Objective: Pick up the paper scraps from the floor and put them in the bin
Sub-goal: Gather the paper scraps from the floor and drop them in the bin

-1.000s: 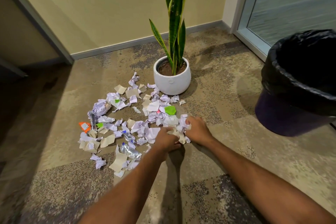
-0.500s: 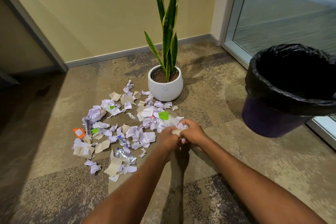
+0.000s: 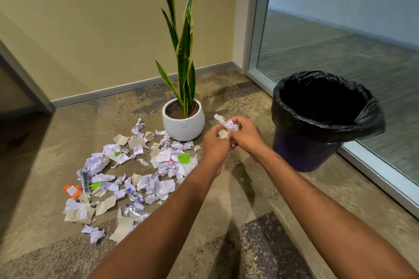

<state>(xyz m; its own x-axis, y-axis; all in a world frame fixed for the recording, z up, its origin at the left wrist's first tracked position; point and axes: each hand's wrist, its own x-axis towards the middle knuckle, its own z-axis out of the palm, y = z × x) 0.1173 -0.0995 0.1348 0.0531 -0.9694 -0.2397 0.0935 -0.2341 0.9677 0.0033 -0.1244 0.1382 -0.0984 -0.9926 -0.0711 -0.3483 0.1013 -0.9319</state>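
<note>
Two bare forearms reach from the bottom edge to mid-frame. There the left hand (image 3: 214,142) and right hand (image 3: 246,136) meet above the floor, the fingers of both curled round a small wad (image 3: 227,125) of white and tan paper. One torn tip of it juts up and left. The black-lined bin (image 3: 294,115) stands upright at right, near the hands. More scraps (image 3: 140,174) lie strewn at lower left, before a white pot (image 3: 181,127). An orange wrapper (image 3: 72,190) bears a label too small to read.
</note>
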